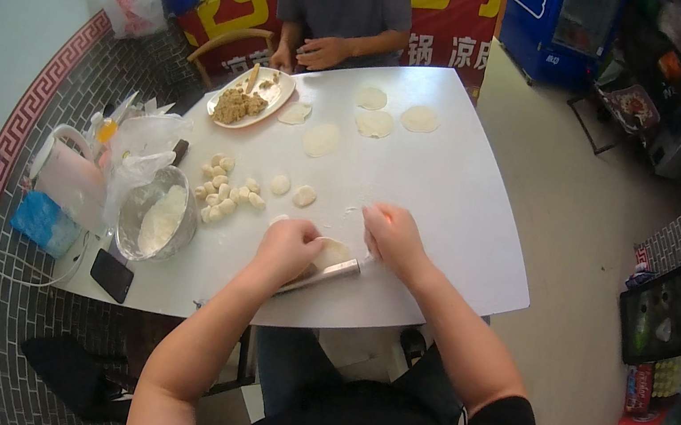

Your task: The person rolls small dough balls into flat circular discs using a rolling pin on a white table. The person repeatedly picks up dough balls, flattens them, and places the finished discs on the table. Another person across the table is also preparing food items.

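Observation:
My left hand point(289, 246) pinches the edge of a flat dough round point(332, 253) near the table's front edge. A metal-barrelled rolling pin point(330, 273) lies slantwise across the front of that round, its far-left part hidden by my left hand and forearm. My right hand point(392, 236) is curled just above the pin's right end; whether it holds anything is hidden. Two small dough discs point(304, 196) lie beyond my left hand, with a cluster of dough pieces point(222, 193) to their left. Several rolled wrappers point(321, 140) are spread over the far part of the white table point(465, 233).
A metal bowl of flour point(162, 220), a phone point(112, 275), a pink pitcher point(72, 178) and plastic bags point(146, 143) stand at left. A plate point(278, 97) holds filling and a wooden stick point(253, 79). Another person point(348, 8) sits at the far side, hands near the table edge.

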A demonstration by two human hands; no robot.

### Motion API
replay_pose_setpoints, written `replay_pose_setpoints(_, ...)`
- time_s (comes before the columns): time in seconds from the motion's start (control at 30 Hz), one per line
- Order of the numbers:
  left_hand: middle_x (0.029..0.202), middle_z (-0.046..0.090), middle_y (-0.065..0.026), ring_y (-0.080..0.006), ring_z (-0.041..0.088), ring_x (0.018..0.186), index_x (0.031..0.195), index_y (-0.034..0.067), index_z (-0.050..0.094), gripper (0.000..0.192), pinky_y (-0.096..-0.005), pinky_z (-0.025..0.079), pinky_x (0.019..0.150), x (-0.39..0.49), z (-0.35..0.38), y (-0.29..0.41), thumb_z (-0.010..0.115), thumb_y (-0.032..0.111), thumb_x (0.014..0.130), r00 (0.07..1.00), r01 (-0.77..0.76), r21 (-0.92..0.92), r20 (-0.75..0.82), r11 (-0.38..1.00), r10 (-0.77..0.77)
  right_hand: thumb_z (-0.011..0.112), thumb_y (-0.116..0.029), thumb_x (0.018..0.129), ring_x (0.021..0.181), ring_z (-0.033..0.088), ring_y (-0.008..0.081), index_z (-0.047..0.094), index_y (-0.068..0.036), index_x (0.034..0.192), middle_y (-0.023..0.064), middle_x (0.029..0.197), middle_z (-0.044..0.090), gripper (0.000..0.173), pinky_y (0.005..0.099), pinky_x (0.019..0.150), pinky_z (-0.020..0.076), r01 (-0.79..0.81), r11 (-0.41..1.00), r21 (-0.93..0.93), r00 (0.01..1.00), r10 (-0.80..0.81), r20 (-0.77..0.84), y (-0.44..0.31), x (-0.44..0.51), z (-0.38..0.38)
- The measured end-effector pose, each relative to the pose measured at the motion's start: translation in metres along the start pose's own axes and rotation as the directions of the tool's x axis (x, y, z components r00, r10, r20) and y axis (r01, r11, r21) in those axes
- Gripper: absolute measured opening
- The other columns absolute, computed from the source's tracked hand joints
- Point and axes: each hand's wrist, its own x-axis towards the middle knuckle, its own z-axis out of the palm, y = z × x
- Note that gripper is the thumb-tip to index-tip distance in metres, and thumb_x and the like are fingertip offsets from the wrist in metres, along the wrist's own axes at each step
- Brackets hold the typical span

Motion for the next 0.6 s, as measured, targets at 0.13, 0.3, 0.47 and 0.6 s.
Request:
replay_pose_setpoints(0.13, 0.076, 0.068, -0.0113, -0.0173, 0.066, 0.073, 0.092, -0.001, 0.068, 0.019, -0.03, 0.051, 0.066, -0.021, -0.002, -0.008, 0.065, 0.015, 0.082, 0.999, 0.032, -0.246, 0.002, 0.969, -0.032, 0.048, -0.025, 0.096, 0.046, 0.04, 0.0084, 0.044, -0.009, 0.061, -0.0002, 0.052, 0.045, 0.039, 0.0265, 0.044, 0.0329, -0.082, 0.995, 0.051, 0.996, 0.08, 0.036, 0.002, -0.025, -0.002)
replay_pose_setpoints(0.3, 0.078, 0.07, -0.0114, -0.0151, 0.064, 0.071, 0.09, -0.003, 0.068, 0.019, -0.0289, 0.051, 0.066, -0.017, 0.012, 0.001, 0.066, 0.014, 0.083, 0.997, -0.061, -0.112, 0.037, 0.992, 0.066, 0.049, -0.027, 0.094, 0.049, 0.042, 0.01, 0.045, -0.005, 0.063, 0.0014, 0.054, 0.046, 0.039, 0.0288, 0.048, 0.036, 0.017, 1.0, 0.01, 1.0, -0.017, -0.017, 0.002, 0.006, 0.002)
replay_pose_setpoints(0.47, 0.078, 0.069, -0.0087, -0.0141, 0.063, 0.07, 0.092, -0.003, 0.067, 0.015, -0.029, 0.051, 0.066, -0.009, 0.001, -0.013, 0.065, 0.009, 0.083, 0.977, 0.187, -0.23, -0.062, 0.955, -0.206, 0.048, -0.028, 0.093, 0.051, 0.042, 0.0112, 0.045, -0.003, 0.062, 0.0022, 0.054, 0.045, 0.04, 0.0314, 0.049, 0.0366, 0.001, 1.0, -0.026, 1.0, -0.002, -0.01, 0.004, -0.015, -0.002)
replay_pose_setpoints(0.6, 0.081, 0.07, -0.0081, -0.0138, 0.064, 0.077, 0.094, -0.001, 0.068, 0.017, -0.028, 0.051, 0.072, -0.029, 0.006, -0.009, 0.066, 0.008, 0.08, 0.984, 0.169, -0.481, 0.133, 0.86, -0.119, 0.049, -0.028, 0.093, 0.051, 0.041, 0.0118, 0.045, -0.002, 0.062, 0.0028, 0.054, 0.045, 0.04, 0.032, 0.049, 0.0365, -0.028, 1.0, -0.008, 0.999, 0.028, -0.015, 0.008, -0.023, -0.003)
